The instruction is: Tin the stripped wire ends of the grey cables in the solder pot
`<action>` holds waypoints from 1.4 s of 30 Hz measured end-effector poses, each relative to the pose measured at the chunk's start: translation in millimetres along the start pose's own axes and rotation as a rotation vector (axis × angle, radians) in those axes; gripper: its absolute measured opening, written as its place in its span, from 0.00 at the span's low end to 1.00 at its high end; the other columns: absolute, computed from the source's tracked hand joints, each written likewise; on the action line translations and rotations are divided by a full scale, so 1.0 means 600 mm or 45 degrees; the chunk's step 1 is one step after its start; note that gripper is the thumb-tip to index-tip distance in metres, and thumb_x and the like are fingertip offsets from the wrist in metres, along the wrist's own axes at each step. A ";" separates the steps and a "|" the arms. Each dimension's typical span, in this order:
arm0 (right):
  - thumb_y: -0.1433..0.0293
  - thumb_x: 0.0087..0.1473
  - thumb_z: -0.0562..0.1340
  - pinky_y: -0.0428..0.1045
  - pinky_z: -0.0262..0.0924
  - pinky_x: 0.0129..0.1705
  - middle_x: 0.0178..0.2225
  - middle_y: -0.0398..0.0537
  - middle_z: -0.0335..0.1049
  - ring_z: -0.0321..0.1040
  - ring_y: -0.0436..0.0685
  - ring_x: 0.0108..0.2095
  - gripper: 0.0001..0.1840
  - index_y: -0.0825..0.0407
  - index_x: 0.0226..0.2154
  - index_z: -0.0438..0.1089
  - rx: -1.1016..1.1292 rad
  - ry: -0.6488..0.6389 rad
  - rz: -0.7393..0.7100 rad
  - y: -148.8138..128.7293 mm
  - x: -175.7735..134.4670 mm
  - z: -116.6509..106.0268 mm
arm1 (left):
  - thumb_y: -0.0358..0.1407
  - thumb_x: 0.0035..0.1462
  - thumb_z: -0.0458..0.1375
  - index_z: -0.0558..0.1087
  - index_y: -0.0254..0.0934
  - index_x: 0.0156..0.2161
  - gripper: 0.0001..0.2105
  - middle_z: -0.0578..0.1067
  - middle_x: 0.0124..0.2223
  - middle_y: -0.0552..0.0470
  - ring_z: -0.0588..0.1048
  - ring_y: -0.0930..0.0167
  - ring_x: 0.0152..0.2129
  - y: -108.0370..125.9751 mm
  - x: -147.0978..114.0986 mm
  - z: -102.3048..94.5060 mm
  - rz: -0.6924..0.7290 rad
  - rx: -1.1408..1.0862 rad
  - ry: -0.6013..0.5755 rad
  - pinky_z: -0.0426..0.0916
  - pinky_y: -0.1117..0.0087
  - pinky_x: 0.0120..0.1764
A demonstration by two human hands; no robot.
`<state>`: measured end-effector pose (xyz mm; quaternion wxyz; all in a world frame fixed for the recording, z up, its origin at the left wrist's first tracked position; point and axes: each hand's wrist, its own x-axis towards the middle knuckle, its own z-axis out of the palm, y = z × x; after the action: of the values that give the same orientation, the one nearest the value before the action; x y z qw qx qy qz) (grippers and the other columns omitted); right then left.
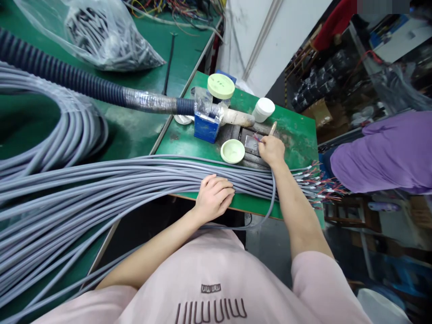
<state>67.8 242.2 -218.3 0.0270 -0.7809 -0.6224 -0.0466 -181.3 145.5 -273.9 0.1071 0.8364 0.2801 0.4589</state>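
Observation:
My right hand is closed on a grey cable, near its end. Thin stripped wires stick out from the fingers over a small square metal plate or pot; I cannot tell whether they touch it. The cable loops down towards my body. My left hand lies with fingers loosely bent on top of a thick bundle of grey cables. Coloured bare wire ends fan out at the bundle's right end. A pale green dish sits left of the metal plate.
A ribbed hose with a pale nozzle rests on a blue block. Behind stand a lidded tub and a white jar. Coiled cable and a plastic bag lie left. A person's purple sleeve is at right.

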 end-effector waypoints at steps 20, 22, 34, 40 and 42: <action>0.69 0.51 0.58 0.49 0.55 0.32 0.25 0.47 0.68 0.64 0.55 0.28 0.09 0.53 0.26 0.73 0.554 0.301 -0.176 -0.006 -0.033 -0.036 | 0.31 0.57 0.58 0.72 0.40 0.37 0.04 0.79 0.39 0.55 0.75 0.70 0.42 0.000 0.000 0.002 0.015 0.016 0.020 0.57 0.60 0.55; 0.68 0.52 0.58 0.49 0.55 0.31 0.24 0.45 0.65 0.62 0.54 0.26 0.09 0.52 0.26 0.72 0.709 0.315 -0.304 -0.022 -0.048 -0.042 | 0.31 0.57 0.58 0.72 0.40 0.38 0.04 0.79 0.39 0.55 0.75 0.69 0.42 0.000 0.000 0.003 0.013 0.019 0.019 0.57 0.60 0.55; 0.69 0.58 0.56 0.54 0.53 0.39 0.33 0.53 0.69 0.60 0.61 0.36 0.12 0.55 0.30 0.74 0.226 0.075 -0.553 -0.110 -0.065 -0.021 | 0.31 0.57 0.57 0.72 0.40 0.38 0.04 0.79 0.39 0.54 0.74 0.70 0.42 -0.002 -0.004 0.005 0.016 0.015 0.012 0.56 0.60 0.56; 0.69 0.58 0.54 0.54 0.49 0.37 0.32 0.54 0.68 0.59 0.62 0.38 0.13 0.54 0.30 0.73 0.090 0.089 -0.558 -0.111 -0.069 -0.031 | 0.30 0.57 0.58 0.71 0.40 0.38 0.04 0.78 0.40 0.55 0.74 0.70 0.42 -0.002 -0.003 0.006 0.023 0.006 0.014 0.57 0.59 0.55; 0.69 0.58 0.54 0.54 0.49 0.38 0.32 0.53 0.68 0.59 0.62 0.37 0.13 0.53 0.29 0.73 0.105 0.153 -0.555 -0.097 -0.065 -0.037 | 0.30 0.57 0.58 0.71 0.40 0.38 0.04 0.78 0.40 0.55 0.74 0.70 0.42 -0.002 -0.003 0.006 0.025 0.007 0.014 0.57 0.60 0.55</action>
<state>1.5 215.1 -201.6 0.0853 -0.6219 -0.7751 -0.0723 -179.2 145.7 -277.6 0.0987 0.8367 0.2737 0.4639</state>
